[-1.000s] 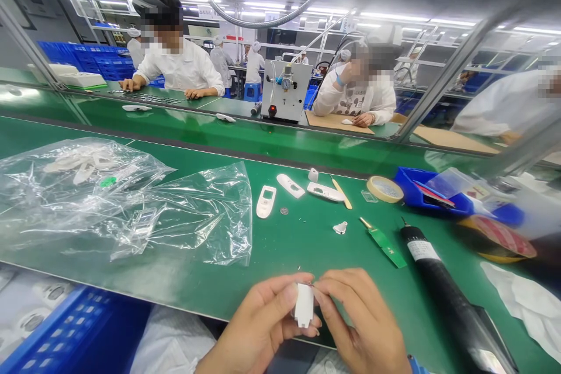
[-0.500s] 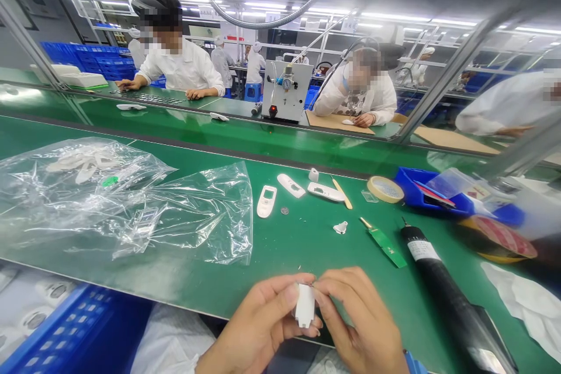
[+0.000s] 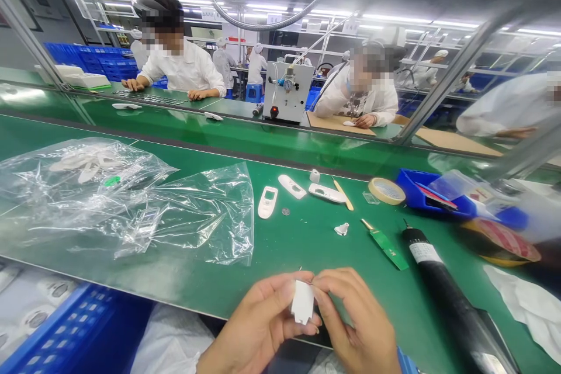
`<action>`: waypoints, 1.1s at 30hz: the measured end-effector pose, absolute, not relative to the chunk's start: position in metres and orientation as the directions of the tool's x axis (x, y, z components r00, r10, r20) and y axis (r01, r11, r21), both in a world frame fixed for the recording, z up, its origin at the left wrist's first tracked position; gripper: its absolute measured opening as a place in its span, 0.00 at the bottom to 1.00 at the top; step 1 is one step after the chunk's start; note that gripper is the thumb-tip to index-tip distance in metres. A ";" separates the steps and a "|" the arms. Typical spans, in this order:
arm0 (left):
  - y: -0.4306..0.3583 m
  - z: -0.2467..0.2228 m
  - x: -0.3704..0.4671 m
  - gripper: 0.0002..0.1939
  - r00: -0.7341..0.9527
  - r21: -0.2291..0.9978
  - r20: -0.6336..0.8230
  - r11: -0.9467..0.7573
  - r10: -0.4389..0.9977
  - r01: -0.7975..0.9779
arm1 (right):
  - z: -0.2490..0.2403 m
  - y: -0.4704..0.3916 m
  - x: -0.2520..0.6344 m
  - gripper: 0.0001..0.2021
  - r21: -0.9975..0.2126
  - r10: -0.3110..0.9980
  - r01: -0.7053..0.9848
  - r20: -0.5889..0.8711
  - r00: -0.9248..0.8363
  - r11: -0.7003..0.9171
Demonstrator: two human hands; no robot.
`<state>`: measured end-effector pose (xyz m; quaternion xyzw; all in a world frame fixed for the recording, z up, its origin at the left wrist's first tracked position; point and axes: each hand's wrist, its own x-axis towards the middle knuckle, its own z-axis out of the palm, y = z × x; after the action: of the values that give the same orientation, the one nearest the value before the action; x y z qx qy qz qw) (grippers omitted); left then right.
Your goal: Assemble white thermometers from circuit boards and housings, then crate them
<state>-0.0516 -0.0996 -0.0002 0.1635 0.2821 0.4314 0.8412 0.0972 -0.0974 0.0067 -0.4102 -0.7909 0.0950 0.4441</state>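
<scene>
Between my two hands, at the bench's near edge, is a small white plastic part (image 3: 302, 302) with notches along its lower end. My left hand (image 3: 267, 315) grips its left side, thumb in front and fingers behind. At the upper right corner, my right hand (image 3: 357, 310) pinches with thumb and forefinger; whether something tiny is also held there is hidden. Beyond the hands lie a white casing with a window (image 3: 267, 203), a white cover (image 3: 291, 186), a longer white shell (image 3: 327, 193) and a small white bracket (image 3: 342, 229).
Clear plastic bags (image 3: 205, 210) with white parts cover the left. To the right lie a green-handled tool (image 3: 388, 248), a black electric screwdriver (image 3: 456, 304), a tape roll (image 3: 386, 191) and a blue bin (image 3: 407, 187). A blue crate (image 3: 83, 327) stands lower left. Co-workers sit across the line.
The white part has shifted very slightly left and tilted a little in my fingers. Both hands keep their hold. Small white shells on the far belt have moved slightly left.
</scene>
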 end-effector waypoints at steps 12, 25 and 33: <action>-0.100 -0.001 -0.051 0.13 0.475 0.533 -0.314 0.567 0.822 -0.628 | 0.009 -0.095 0.097 0.05 -0.473 0.690 0.550 0.662 -0.294 0.688; -0.099 0.001 -0.047 0.13 0.461 0.557 -0.300 0.545 0.835 -0.626 | 0.017 -0.091 0.096 0.07 -0.349 0.648 0.622 0.676 -0.351 0.701; -0.100 -0.002 -0.047 0.13 0.443 0.553 -0.309 0.538 0.841 -0.636 | 0.015 -0.097 0.101 0.06 -0.302 0.656 0.669 0.659 -0.368 0.679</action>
<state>-0.0465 -0.1003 -0.0017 0.1811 0.2832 0.4452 0.8300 0.1005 -0.0974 0.0147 -0.4005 -0.8270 -0.0084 0.3945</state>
